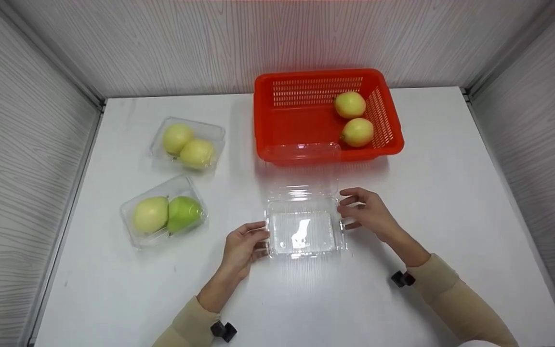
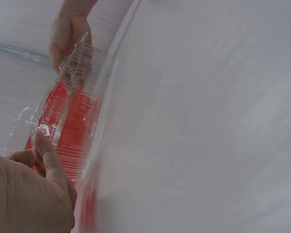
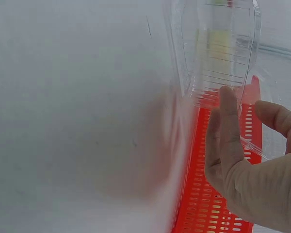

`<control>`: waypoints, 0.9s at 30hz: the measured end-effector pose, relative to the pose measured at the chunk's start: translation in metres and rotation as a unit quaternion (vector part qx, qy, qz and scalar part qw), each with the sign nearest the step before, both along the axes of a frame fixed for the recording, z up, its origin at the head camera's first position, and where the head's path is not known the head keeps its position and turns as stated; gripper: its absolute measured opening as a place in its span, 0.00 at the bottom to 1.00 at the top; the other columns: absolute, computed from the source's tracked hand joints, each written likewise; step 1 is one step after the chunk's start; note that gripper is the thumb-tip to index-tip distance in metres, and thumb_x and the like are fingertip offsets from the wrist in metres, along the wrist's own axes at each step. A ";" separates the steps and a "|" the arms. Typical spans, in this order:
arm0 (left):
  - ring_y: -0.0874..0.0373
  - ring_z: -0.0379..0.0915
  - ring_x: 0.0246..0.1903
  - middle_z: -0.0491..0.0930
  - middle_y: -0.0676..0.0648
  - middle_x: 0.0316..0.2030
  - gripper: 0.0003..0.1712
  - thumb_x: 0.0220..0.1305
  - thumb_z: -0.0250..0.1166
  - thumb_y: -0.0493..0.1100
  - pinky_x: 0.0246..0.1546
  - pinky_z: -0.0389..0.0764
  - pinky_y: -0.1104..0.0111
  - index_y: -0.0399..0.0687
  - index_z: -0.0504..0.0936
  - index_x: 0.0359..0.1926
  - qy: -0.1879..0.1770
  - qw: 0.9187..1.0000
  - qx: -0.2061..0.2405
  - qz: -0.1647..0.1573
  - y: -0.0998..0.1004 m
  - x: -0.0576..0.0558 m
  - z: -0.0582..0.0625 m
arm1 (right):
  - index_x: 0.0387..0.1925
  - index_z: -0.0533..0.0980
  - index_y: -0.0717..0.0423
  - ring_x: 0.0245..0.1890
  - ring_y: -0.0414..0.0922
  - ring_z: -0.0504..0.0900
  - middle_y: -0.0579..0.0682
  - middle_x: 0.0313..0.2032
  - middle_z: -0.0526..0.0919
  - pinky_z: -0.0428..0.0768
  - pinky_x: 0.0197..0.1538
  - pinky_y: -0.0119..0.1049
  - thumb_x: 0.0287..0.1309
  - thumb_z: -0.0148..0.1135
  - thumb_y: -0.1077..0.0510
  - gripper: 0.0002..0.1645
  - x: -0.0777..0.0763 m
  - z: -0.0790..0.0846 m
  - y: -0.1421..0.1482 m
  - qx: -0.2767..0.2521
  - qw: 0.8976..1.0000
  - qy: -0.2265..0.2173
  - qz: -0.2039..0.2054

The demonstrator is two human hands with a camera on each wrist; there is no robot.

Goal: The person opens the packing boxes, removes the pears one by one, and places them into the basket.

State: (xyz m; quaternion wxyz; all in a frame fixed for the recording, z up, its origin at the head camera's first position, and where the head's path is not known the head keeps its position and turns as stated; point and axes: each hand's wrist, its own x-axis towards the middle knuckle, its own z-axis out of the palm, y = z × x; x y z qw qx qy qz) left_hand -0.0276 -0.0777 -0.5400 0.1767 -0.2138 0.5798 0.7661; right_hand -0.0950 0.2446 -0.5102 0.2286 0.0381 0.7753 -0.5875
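Beige sleeves (image 1: 455, 299) lead to the left hand (image 1: 241, 248), pinching the left edge of an open clear box (image 1: 302, 226), and the right hand (image 1: 369, 212), fingers spread at its right edge. Two filled boxes (image 1: 178, 185) sit leftward; this one seemingly remains unfilled, with two yellow fruits (image 1: 350, 105) in the red basket (image 1: 325, 73) beyond. The left wrist view shows ribbed plastic side-on; only the head view shows both filled boxes whole.

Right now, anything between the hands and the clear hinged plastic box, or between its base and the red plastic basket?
Nothing visible blocks left hand or right hand at the box's sides. In the head view, its open lid stands between base and basket.
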 end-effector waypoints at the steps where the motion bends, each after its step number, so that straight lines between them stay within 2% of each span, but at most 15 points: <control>1: 0.61 0.82 0.27 0.86 0.48 0.36 0.21 0.66 0.67 0.32 0.28 0.88 0.73 0.33 0.79 0.60 -0.001 1.000 0.001 0.000 0.000 0.000 0.000 | 0.70 0.69 0.64 0.43 0.51 0.86 0.61 0.54 0.79 0.94 0.42 0.44 0.68 0.68 0.57 0.34 0.001 -0.001 0.000 -0.002 1.000 -0.002 -0.002; 6: 0.61 0.82 0.27 0.86 0.48 0.36 0.21 0.66 0.67 0.33 0.28 0.88 0.73 0.33 0.79 0.60 -0.004 1.000 0.002 0.000 0.000 0.000 -0.001 | 0.69 0.71 0.62 0.41 0.49 0.87 0.56 0.50 0.80 0.94 0.42 0.43 0.68 0.68 0.58 0.32 0.008 -0.005 -0.002 -0.007 1.000 -0.010 -0.019; 12: 0.62 0.81 0.27 0.86 0.50 0.36 0.21 0.67 0.67 0.32 0.29 0.87 0.74 0.34 0.79 0.60 -0.003 1.000 -0.001 -0.002 0.000 0.000 -0.001 | 0.66 0.73 0.66 0.37 0.45 0.88 0.50 0.44 0.80 0.94 0.38 0.41 0.66 0.68 0.61 0.30 0.014 -0.009 -0.007 -0.029 0.999 -0.007 -0.042; 21: 0.61 0.82 0.28 0.87 0.46 0.39 0.21 0.67 0.68 0.33 0.30 0.89 0.73 0.35 0.79 0.60 0.000 1.000 -0.006 -0.006 0.004 0.000 -0.002 | 0.65 0.74 0.67 0.31 0.41 0.85 0.49 0.40 0.80 0.92 0.34 0.35 0.65 0.68 0.64 0.28 0.015 -0.010 -0.004 -0.026 0.998 -0.002 -0.049; 27: 0.62 0.81 0.27 0.86 0.50 0.37 0.21 0.66 0.67 0.33 0.30 0.89 0.72 0.35 0.79 0.60 -0.001 1.000 0.003 -0.012 0.008 0.001 -0.002 | 0.65 0.74 0.66 0.30 0.43 0.85 0.49 0.40 0.81 0.91 0.33 0.34 0.65 0.68 0.64 0.29 0.014 -0.009 0.000 -0.011 0.999 -0.002 -0.046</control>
